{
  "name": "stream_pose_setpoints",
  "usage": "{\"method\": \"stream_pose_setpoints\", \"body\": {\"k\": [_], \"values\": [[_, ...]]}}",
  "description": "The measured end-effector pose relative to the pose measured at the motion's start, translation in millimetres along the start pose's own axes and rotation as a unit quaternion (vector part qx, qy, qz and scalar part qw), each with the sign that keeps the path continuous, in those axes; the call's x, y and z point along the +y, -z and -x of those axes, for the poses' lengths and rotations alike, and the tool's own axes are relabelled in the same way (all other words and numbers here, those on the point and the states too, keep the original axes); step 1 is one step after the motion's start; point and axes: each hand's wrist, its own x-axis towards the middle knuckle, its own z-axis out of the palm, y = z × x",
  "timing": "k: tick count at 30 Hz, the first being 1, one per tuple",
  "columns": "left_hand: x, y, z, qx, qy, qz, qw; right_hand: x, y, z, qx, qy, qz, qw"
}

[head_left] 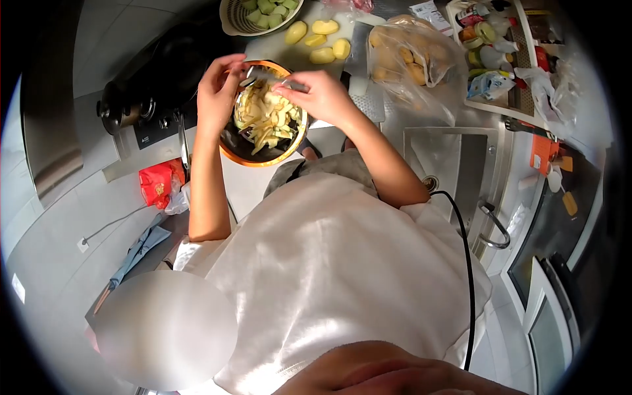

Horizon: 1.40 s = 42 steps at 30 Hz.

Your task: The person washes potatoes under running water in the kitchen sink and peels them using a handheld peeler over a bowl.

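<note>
Over the far part of an orange-rimmed bowl, my left hand has its thumb and fingers bent together by a small shiny piece at the rim. My right hand reaches in from the right, its fingertips pinched above the food. A blurred greyish object lies between the two hands, too unclear to name. Pale yellow-green cut pieces fill much of the bowl, whose inside looks dark. Beyond it, several peeled yellow potatoes lie on a pale board.
A colander of green chunks stands at the back. Right of the board are a plastic bag of potatoes, a crate of packages and a sink. A dark pan and a pot are on the left.
</note>
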Motion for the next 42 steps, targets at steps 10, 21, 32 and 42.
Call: {"method": "stream_pose_setpoints", "body": {"k": [10, 21, 32, 42], "values": [[2.1, -22.6, 56.5, -0.019, -0.052, 0.019, 0.998, 16.2, 108.8, 77.8, 0.461, 0.017, 0.073, 0.884], [30.5, -280.8, -44.1, -0.375, -0.263, -0.257, 0.851, 72.3, 173.6, 187.5, 0.264, -0.271, 0.136, 0.916], [-29.3, -386.9, -85.0, -0.321, -0.288, -0.469, 0.770, 43.2, 160.3, 213.5, 0.234, -0.156, 0.014, 0.960], [-52.7, -389.7, -84.4, -0.257, -0.289, -0.478, 0.789, 66.1, 164.0, 217.4, 0.235, -0.140, -0.051, 0.961]]}}
